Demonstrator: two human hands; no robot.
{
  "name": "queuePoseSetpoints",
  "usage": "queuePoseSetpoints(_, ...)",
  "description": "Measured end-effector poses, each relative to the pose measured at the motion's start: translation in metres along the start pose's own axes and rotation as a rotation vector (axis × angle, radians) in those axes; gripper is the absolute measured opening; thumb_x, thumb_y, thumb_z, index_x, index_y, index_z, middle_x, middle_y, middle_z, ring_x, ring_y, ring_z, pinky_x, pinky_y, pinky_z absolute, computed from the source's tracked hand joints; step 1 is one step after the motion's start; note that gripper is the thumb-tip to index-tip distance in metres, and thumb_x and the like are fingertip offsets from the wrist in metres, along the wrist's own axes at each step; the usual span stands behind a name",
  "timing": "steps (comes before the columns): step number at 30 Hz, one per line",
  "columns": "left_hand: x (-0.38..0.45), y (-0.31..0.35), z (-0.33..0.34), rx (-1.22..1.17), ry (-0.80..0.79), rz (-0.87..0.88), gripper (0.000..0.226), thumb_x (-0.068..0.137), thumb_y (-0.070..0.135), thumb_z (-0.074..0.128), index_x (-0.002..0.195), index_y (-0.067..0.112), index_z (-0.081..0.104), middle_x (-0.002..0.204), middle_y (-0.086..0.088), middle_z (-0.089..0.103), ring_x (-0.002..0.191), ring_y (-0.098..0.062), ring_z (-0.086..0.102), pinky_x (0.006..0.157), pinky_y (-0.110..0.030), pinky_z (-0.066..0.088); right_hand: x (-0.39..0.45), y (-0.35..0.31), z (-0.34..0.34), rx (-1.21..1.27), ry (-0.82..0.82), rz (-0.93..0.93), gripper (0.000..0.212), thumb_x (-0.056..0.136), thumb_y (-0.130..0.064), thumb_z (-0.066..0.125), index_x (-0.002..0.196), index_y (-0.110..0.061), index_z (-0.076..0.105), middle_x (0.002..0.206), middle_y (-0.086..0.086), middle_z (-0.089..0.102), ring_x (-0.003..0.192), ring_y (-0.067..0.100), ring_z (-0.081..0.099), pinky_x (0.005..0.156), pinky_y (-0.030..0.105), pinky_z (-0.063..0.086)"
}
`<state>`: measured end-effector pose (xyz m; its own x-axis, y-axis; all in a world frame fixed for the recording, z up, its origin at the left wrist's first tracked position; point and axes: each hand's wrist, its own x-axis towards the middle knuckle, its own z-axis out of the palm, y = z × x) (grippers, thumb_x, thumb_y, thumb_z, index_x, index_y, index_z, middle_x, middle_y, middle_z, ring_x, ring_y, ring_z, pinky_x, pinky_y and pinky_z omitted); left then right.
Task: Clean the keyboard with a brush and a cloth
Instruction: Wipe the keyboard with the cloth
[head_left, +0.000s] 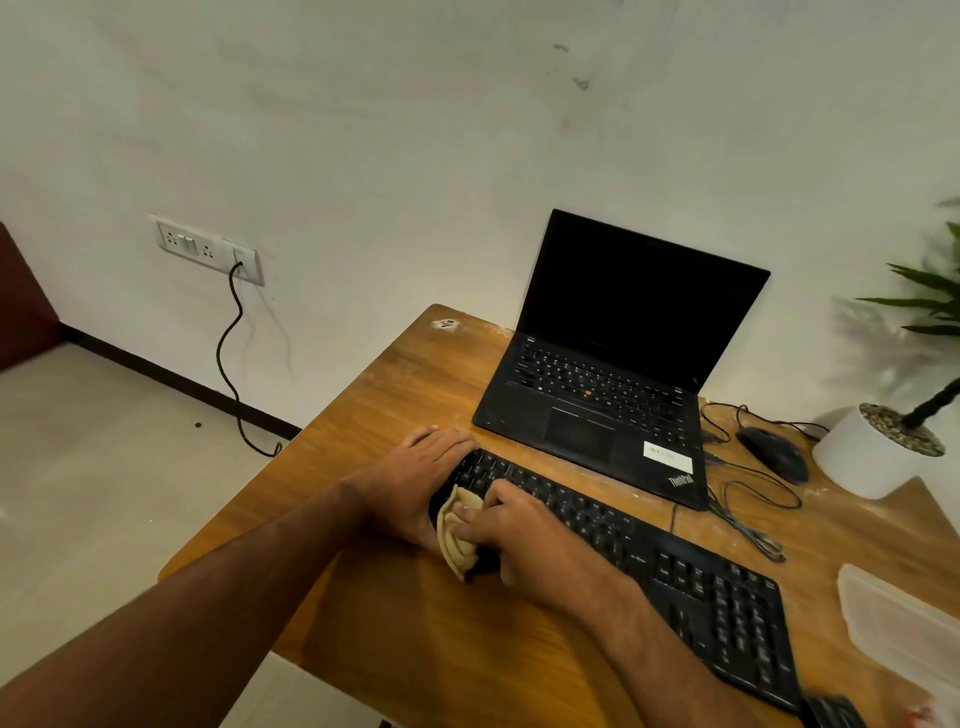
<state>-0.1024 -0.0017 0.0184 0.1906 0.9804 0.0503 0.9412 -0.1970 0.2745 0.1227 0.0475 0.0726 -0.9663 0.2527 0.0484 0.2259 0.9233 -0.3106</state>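
Observation:
A long black keyboard (675, 566) lies slantwise on the wooden table (415, 639). My left hand (415, 483) lies flat over the keyboard's left end, fingers straight, holding it down. My right hand (514, 535) grips a bunched beige cloth (457, 535) and presses it onto the keys at the left end, right beside my left hand. No brush is clearly in view.
An open black laptop (613, 379) stands behind the keyboard. A black mouse (774, 452) with loose cables lies to its right, near a white plant pot (872, 457). A clear plastic container (904, 623) sits at the right edge. A dark object (836, 712) lies past the keyboard's right end.

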Motion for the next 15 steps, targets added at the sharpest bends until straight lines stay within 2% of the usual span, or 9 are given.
queuePoseSetpoints(2,0.0,-0.001,0.0,-0.003,-0.011,-0.011,0.134,0.062,0.091,0.059,0.163,0.015,0.016,0.168,-0.002,0.025,0.157,-0.017,0.017,0.13,-0.05,0.001,-0.006,0.002,0.005,-0.024,-0.014,-0.022,0.028,0.098,-0.027,0.059,0.126,-0.03,0.065,0.11,-0.007,0.047,0.094,0.009,0.048,0.076,0.026,0.053)
queuePoseSetpoints(5,0.001,0.001,-0.002,-0.013,-0.001,-0.005,0.132,0.062,0.09,0.064,0.162,0.016,0.017,0.167,-0.001,0.025,0.156,-0.017,0.018,0.13,-0.05,0.001,-0.02,0.003,-0.008,0.008,-0.081,-0.042,0.039,0.095,-0.046,0.046,0.119,-0.026,0.069,0.109,-0.011,0.047,0.093,0.003,0.05,0.075,0.023,0.052)
queuePoseSetpoints(6,0.001,0.003,-0.003,-0.017,-0.004,-0.008,0.134,0.062,0.089,0.067,0.162,0.017,0.016,0.167,0.0,0.024,0.156,-0.017,0.018,0.13,-0.048,-0.001,-0.024,0.006,-0.013,0.003,-0.118,-0.06,0.039,0.095,-0.045,0.046,0.12,-0.025,0.069,0.109,-0.012,0.047,0.094,0.002,0.049,0.076,0.019,0.05)
queuePoseSetpoints(8,0.0,0.007,-0.006,-0.032,-0.015,-0.023,0.136,0.062,0.087,0.074,0.162,0.018,0.014,0.168,0.002,0.022,0.156,-0.015,0.016,0.129,-0.042,-0.006,-0.03,0.013,-0.023,-0.034,-0.162,-0.032,0.031,0.098,-0.03,0.054,0.126,-0.029,0.068,0.107,-0.012,0.048,0.095,0.001,0.045,0.074,0.018,0.046)
queuePoseSetpoints(11,-0.001,0.01,-0.008,-0.044,-0.002,-0.024,0.134,0.063,0.085,0.077,0.162,0.018,0.015,0.167,0.003,0.022,0.155,-0.013,0.016,0.126,-0.037,-0.01,-0.024,0.026,-0.026,-0.082,-0.038,0.041,0.039,0.096,-0.013,0.06,0.129,-0.032,0.065,0.102,-0.009,0.052,0.092,0.005,0.045,0.073,0.025,0.046)
queuePoseSetpoints(13,-0.001,0.01,-0.008,-0.038,0.004,-0.019,0.133,0.063,0.085,0.076,0.162,0.018,0.016,0.166,0.003,0.024,0.155,-0.013,0.016,0.125,-0.035,-0.011,-0.013,0.024,-0.019,-0.072,0.067,0.067,0.04,0.095,-0.012,0.062,0.13,-0.032,0.064,0.102,-0.011,0.052,0.091,0.005,0.044,0.073,0.022,0.044)
queuePoseSetpoints(15,-0.002,0.01,-0.008,-0.027,-0.005,-0.022,0.134,0.064,0.086,0.076,0.162,0.018,0.016,0.167,0.003,0.024,0.155,-0.012,0.015,0.125,-0.034,-0.011,-0.003,0.017,-0.01,-0.053,0.07,0.034,0.037,0.095,-0.017,0.062,0.13,-0.031,0.064,0.105,-0.011,0.053,0.093,0.005,0.042,0.074,0.023,0.045)
